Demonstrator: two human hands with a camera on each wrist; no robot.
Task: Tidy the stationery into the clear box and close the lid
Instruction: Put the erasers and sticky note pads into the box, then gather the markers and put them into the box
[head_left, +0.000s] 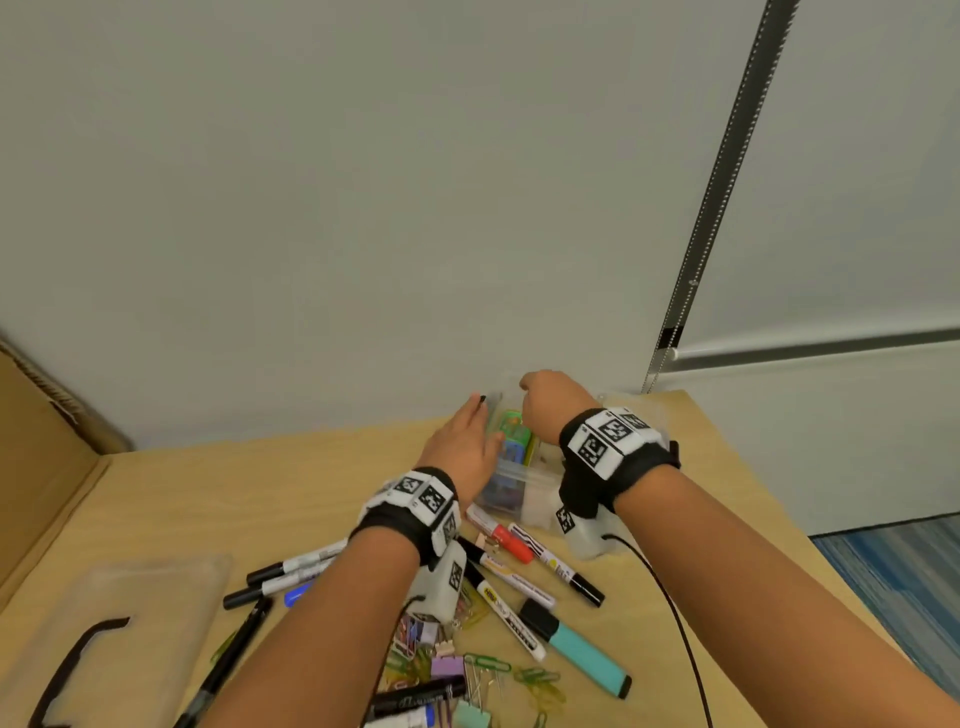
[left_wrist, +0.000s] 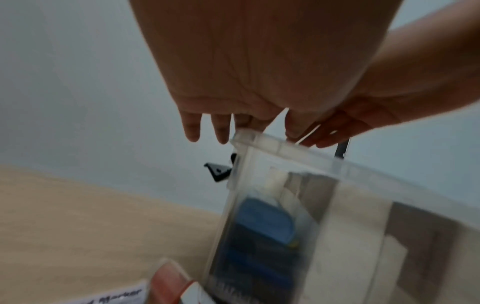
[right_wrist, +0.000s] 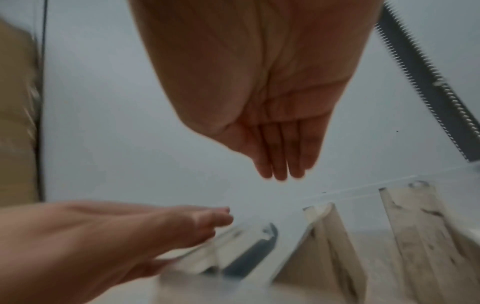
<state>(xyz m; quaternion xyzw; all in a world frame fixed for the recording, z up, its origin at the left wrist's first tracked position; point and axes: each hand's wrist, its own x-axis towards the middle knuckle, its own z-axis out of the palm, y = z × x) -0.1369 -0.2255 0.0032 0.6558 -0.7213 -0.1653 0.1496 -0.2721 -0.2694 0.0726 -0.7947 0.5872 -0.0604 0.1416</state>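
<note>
The clear box (head_left: 519, 486) sits at the far edge of the wooden table (head_left: 208, 499), close to the pale wall (head_left: 363, 182). The left hand (head_left: 462, 447) lies along its left side with fingers straight; the right hand (head_left: 550, 402) hangs over it, fingers extended and holding nothing. Markers (head_left: 558, 566), a teal highlighter (head_left: 576, 647) and paper clips (head_left: 488, 662) lie scattered nearer the person. The lid (head_left: 130, 623) rests at the left, beside cardboard (head_left: 36, 457). A blind's bead chain (head_left: 722, 192) hangs at the right.

Clear box (head_left: 519, 480) at the table's (head_left: 156, 499) 12 o'clock edge; lid (head_left: 130, 613) at 8 o'clock; markers (head_left: 524, 571) and paper clips (head_left: 488, 665), apparently loose, at 6 o'clock.
</note>
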